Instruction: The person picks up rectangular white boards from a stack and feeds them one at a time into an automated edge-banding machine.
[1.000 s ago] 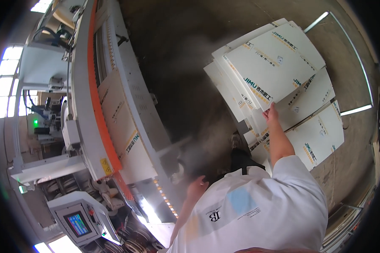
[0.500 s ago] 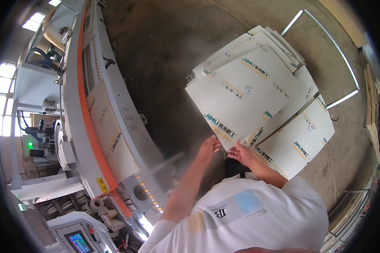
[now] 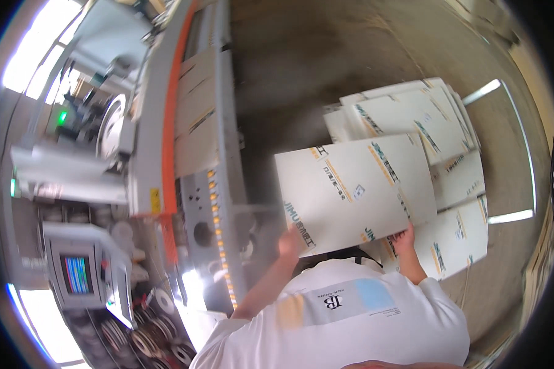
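Observation:
In front of my body I hold a white rectangular panel (image 3: 351, 190) printed with green, black and orange marks. My left hand (image 3: 289, 243), slightly blurred, grips its near left corner. Farther right along the near edge, my right hand (image 3: 404, 238) is closed on the panel, some fingers hidden beneath it. Behind and to the right lies an uneven stack of similar panels (image 3: 406, 111), partly covered by the held one. Another panel (image 3: 458, 237) lies at the near right of that stack.
A long machine with an orange rail (image 3: 169, 123) runs along the left, another panel (image 3: 197, 117) in its track. Its control screen (image 3: 77, 273) stands at lower left, above shelved rolls (image 3: 148, 338). A white metal frame (image 3: 526, 147) rises beyond the stack at right.
The held panel has come off the stack toward me and turned. My hands, close together at its near corner before, are now spread apart along it. The whole view has rotated.

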Tool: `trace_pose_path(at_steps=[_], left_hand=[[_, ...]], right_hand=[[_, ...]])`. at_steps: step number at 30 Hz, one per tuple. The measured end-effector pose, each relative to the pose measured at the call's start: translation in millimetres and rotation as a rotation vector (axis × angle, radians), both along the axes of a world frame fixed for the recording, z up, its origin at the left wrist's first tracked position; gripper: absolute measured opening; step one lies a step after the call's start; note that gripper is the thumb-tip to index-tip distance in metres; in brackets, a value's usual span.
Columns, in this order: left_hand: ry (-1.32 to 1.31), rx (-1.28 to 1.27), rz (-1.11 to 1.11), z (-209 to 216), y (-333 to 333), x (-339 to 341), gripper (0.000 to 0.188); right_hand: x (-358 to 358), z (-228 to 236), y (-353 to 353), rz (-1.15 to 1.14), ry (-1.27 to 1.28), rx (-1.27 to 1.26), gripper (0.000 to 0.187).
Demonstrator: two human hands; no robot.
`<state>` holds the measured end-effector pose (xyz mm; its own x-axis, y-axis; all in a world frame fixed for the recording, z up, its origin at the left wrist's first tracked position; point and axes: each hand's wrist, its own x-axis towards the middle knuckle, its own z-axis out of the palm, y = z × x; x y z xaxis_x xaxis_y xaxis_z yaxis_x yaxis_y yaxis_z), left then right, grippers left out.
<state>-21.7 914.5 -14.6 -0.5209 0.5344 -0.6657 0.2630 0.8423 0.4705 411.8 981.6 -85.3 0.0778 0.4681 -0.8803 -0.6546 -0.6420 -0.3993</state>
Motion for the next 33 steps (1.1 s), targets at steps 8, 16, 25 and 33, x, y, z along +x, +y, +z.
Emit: trace_pose_path(at_steps=[8,16,25,33], left_hand=[[0.015,0.183,0.527,28,-122,-13,0.054],[-0.040,0.435,1.030,20,-275,-2,0.044],[-0.153,0.742,1.564,-3,-405,44,0.039],[-0.088,0.735,1.703,-36,-478,68,0.035]], right_hand=[[-65,10,-31,0.168,0.000,0.136,0.037],[-123,46,-36,0.495,-0.120,0.008,0.047],[-243,70,-63,0.917,-0.101,0.172,0.060],[-341,70,-92,1.270,-0.048,0.324,0.041]])
